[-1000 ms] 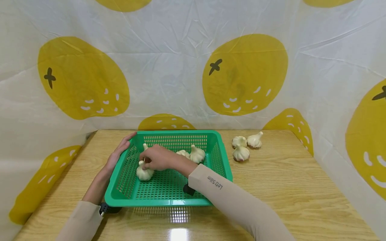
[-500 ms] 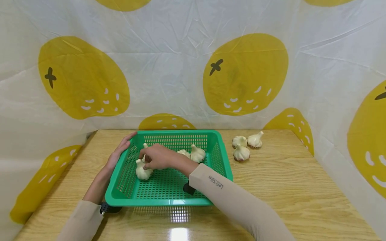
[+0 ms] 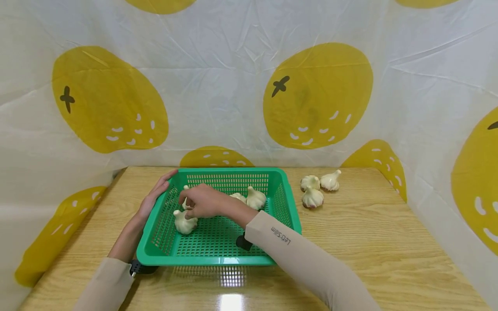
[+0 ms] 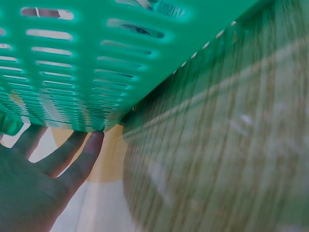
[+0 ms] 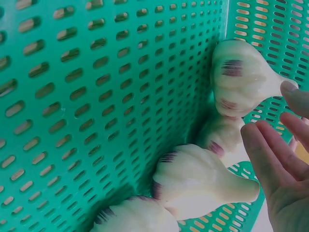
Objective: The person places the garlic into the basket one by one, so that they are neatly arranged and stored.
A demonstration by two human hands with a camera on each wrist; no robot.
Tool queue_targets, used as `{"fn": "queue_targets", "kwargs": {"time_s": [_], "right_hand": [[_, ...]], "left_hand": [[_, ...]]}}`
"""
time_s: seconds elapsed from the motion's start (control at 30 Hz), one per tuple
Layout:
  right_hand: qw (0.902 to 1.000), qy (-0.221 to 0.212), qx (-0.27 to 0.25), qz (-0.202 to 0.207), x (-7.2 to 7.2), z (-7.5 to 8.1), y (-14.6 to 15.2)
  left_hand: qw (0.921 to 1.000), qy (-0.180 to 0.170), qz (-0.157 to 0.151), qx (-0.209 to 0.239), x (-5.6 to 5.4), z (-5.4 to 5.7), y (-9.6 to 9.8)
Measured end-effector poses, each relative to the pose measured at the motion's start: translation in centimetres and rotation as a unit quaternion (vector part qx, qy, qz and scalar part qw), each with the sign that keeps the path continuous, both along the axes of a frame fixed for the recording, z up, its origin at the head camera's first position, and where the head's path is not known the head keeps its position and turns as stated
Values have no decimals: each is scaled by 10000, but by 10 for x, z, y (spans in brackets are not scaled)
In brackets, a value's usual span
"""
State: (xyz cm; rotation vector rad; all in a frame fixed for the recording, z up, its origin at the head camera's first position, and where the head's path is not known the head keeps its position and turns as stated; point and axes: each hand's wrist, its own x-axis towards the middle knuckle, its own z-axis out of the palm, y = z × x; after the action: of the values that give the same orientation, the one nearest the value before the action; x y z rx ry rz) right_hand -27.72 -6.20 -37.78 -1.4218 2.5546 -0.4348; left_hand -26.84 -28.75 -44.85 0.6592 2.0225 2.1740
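A green perforated plastic basket [image 3: 218,261] sits on the wooden table. My left hand [image 3: 149,201] rests against the outside of its left wall; in the left wrist view its straight fingers [image 4: 79,164] touch that wall. Inside the basket, my right hand [image 3: 204,201] is over the left side. Its thumb [image 5: 295,99] is at the stem tip of the front garlic bulb [image 3: 184,224], and its other fingers are extended, not wrapped round it. A second garlic bulb [image 3: 186,204] is partly hidden behind this hand. Two more garlic bulbs [image 3: 255,199] lie towards the back right.
On the table right of the basket, three garlic bulbs [image 3: 312,198] lie close together. A pale curtain [image 3: 218,86] with yellow fruit prints hangs behind and beside the table. Black wrist cameras [image 3: 244,242] sit at both wrists.
The front garlic bulb has tipped, its stem leaning further left, away from the right thumb. Both hands stay almost where they were.
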Motion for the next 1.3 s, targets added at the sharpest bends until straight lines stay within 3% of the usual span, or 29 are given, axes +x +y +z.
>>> {"fn": "queue_targets", "kwargs": {"time_s": [0.3,0.77,1.1,1.3], "right_hand": [[9998,-85,-149,-54,-2,4,3],[9914,-630,-1136,-165,-5,29,22],[9768,-1004,-1888,-124,6,49,37],[9677,-1016,-2294,-246,10,61,53]], "left_hand": [[9999,-5,-62,93,0,-1,0],[10000,6,-15,12,-1,-2,-3],[10000,-10,-2,13,1,-2,-1],[10000,-62,-6,-21,1,-2,0]]}}
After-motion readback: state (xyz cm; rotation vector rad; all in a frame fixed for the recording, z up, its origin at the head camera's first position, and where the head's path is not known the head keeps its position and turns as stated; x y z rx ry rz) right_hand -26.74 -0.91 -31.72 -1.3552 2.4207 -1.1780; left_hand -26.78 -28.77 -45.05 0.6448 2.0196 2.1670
